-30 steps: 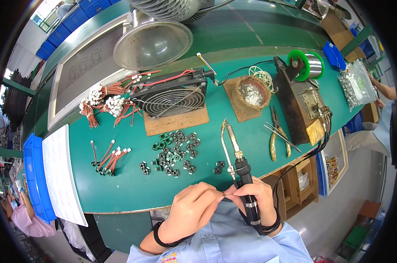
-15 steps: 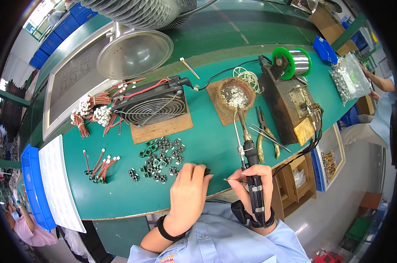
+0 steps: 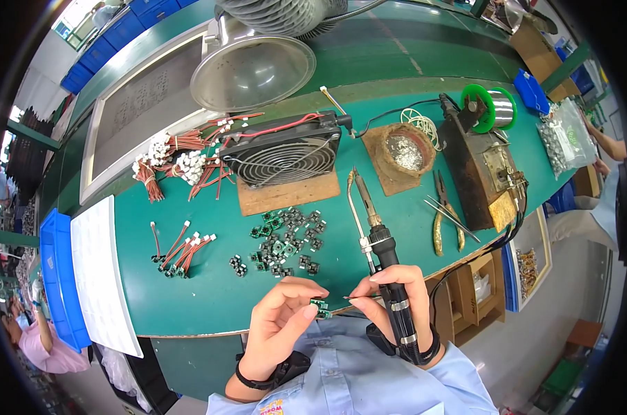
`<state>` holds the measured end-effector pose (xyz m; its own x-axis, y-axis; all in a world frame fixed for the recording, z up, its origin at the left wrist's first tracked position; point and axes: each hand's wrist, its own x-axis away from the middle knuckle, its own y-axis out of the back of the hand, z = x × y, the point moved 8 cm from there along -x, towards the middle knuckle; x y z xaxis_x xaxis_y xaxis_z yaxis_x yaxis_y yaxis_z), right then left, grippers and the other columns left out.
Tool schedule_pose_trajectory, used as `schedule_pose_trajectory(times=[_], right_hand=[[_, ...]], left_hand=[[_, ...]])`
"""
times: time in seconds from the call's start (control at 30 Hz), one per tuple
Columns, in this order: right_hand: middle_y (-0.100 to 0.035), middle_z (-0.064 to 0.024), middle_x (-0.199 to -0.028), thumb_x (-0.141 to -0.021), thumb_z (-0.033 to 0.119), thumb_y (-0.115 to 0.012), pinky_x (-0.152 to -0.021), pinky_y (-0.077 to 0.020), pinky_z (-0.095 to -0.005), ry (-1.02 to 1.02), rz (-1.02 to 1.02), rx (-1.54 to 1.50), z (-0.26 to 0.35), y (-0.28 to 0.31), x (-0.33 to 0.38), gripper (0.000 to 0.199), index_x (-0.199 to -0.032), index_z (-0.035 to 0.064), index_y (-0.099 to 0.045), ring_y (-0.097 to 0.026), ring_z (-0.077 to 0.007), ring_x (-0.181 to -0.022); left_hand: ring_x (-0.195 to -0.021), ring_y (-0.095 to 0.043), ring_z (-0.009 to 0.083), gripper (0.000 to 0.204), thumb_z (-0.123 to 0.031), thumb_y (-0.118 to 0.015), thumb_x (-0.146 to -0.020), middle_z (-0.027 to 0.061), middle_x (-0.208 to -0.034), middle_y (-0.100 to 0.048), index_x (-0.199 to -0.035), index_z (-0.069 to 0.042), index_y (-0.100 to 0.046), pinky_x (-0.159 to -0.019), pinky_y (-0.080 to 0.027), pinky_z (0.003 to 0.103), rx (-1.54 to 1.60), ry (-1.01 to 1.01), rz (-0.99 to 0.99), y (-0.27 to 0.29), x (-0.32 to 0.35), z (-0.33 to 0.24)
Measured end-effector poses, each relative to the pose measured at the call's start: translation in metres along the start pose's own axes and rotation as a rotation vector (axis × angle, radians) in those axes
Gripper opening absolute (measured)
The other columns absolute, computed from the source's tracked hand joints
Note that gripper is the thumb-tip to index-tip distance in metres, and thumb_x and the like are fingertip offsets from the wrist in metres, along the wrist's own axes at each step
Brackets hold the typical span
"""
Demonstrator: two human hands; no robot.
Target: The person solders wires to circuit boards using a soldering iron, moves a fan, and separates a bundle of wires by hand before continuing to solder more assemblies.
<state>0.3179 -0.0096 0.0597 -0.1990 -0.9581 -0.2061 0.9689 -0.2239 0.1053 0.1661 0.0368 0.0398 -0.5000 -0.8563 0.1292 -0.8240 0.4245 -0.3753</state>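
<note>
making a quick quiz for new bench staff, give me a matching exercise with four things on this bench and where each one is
Things
1. soldering iron
2. small green circuit board
3. cooling fan
4. yellow-handled pliers

Places
A. propped on a wooden block at the middle of the green mat
B. pinched in the left hand's fingertips
C. lying on the mat just left of the brown solder station
D. gripped in the right hand, tip pointing away from the person

Pairs: 1-D, 2-B, 3-A, 4-C
</note>
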Motion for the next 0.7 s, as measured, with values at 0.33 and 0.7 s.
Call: schedule_pose_trajectory(times=[0.33,0.7], right_hand=[[-0.065,-0.0040,-0.080,-0.067,-0.003,-0.077,-0.060,-0.0431,-0.0276,0.245,0.075,0.268,0.027,-0.012,-0.006,0.044,-0.104,0.0076,-0.055,-0.061,-0.0185,-0.067],[-0.065,-0.0038,-0.083,-0.066,0.006,-0.067,-0.058,-0.0424,-0.0286,0.417,0.189,0.553,0.036,-0.019,0.005,0.038,-0.102,0.0135,-0.057,-0.061,-0.0195,-0.065]], left_hand=[[-0.090,-0.060,0.0135,0.021,0.004,-0.059,-0.083,0.0106,-0.111,-0.056,-0.104,0.002,-0.058,-0.070,-0.051,0.028,-0.721,-0.345,0.276,-0.024,0.008,-0.037],[-0.081,-0.060,0.0122,0.019,0.003,-0.056,-0.086,0.0101,-0.104,-0.055,-0.104,0.003,-0.057,-0.071,-0.049,0.025,-0.022,0.095,0.256,-0.008,0.005,0.012]])
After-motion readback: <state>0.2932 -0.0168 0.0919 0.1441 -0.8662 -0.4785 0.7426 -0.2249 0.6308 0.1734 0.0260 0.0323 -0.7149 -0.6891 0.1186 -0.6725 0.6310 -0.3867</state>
